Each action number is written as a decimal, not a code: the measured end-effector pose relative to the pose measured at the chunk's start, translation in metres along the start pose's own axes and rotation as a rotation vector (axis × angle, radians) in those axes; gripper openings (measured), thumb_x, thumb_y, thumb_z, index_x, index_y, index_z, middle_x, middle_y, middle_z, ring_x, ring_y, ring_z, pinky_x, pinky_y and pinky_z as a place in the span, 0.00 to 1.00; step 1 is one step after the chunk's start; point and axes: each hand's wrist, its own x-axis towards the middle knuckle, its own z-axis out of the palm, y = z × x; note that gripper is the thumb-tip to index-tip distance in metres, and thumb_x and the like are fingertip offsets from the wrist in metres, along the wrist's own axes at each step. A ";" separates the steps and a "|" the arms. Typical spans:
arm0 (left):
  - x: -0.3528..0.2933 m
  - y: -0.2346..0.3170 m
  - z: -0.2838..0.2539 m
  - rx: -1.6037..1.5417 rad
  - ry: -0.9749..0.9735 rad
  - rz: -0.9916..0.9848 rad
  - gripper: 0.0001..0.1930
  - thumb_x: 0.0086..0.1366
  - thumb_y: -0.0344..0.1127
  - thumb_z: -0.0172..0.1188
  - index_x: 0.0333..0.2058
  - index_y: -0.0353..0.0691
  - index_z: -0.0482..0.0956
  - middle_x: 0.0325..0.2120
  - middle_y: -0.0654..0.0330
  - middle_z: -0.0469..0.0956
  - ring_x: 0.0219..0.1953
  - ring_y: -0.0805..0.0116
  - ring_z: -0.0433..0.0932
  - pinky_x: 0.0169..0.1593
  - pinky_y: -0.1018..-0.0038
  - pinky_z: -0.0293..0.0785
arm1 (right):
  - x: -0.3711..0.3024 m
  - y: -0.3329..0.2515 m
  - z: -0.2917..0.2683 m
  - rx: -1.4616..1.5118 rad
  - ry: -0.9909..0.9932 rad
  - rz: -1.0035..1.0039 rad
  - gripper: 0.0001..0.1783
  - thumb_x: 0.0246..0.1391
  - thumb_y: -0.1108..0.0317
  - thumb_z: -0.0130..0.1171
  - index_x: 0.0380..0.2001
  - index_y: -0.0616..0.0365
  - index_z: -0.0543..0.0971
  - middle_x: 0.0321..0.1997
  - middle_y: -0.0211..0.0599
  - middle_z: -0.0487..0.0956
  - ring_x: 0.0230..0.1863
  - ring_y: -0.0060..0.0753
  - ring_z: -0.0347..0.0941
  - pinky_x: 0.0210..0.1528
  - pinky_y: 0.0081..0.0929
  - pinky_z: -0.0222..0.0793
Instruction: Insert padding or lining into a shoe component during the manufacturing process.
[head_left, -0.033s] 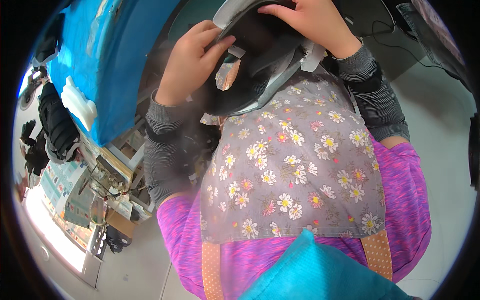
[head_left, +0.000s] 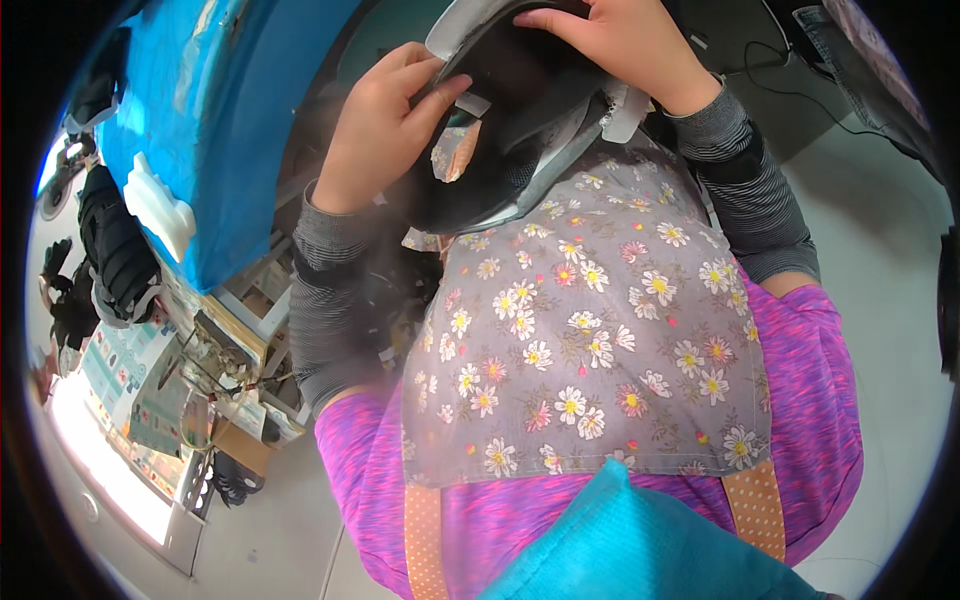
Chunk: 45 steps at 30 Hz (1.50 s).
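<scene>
A black cap-shaped fabric piece [head_left: 530, 80] with pale grey edging lies over the top of the flowered apron, partly cut off by the upper edge of the view. My left hand [head_left: 375, 135] pinches its left rim between thumb and fingers, close to a small whitish tag [head_left: 473, 103]. On the upper right, my right hand [head_left: 640, 50] grips the rim with its thumb on the inner side; its other fingers are largely out of sight. Through a gap in the black fabric, patterned cloth [head_left: 455, 152] shows. A white flap [head_left: 626, 112] sticks out below my right hand.
A blue covered surface [head_left: 240, 130] rises at the left, with a white foam-like piece [head_left: 160, 208] against it. Beyond stand black bundled goods [head_left: 115, 245] and a cluttered shelf [head_left: 215, 350]. A dark cable [head_left: 800, 95] runs at the upper right.
</scene>
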 end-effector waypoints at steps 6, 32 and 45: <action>-0.005 0.010 -0.004 -0.066 0.105 -0.027 0.16 0.62 0.37 0.69 0.39 0.28 0.80 0.27 0.59 0.80 0.26 0.77 0.72 0.30 0.78 0.67 | 0.017 -0.023 -0.003 0.082 0.031 -0.008 0.12 0.50 0.63 0.66 0.23 0.60 0.77 0.25 0.46 0.77 0.29 0.49 0.76 0.31 0.38 0.70; -0.005 -0.001 0.021 -0.648 1.022 -0.217 0.16 0.70 0.42 0.59 0.31 0.34 0.77 0.29 0.61 0.79 0.29 0.74 0.78 0.32 0.77 0.76 | 0.005 -0.034 0.006 0.611 0.176 0.368 0.37 0.55 0.68 0.63 0.66 0.61 0.61 0.61 0.45 0.71 0.35 0.28 0.75 0.43 0.27 0.70; 0.035 0.036 0.015 0.105 0.325 0.089 0.13 0.68 0.38 0.59 0.40 0.33 0.83 0.33 0.52 0.83 0.36 0.64 0.83 0.39 0.72 0.77 | -0.017 -0.016 -0.029 0.239 -0.238 0.689 0.27 0.53 0.74 0.50 0.59 0.64 0.73 0.30 0.48 0.82 0.24 0.35 0.80 0.31 0.29 0.75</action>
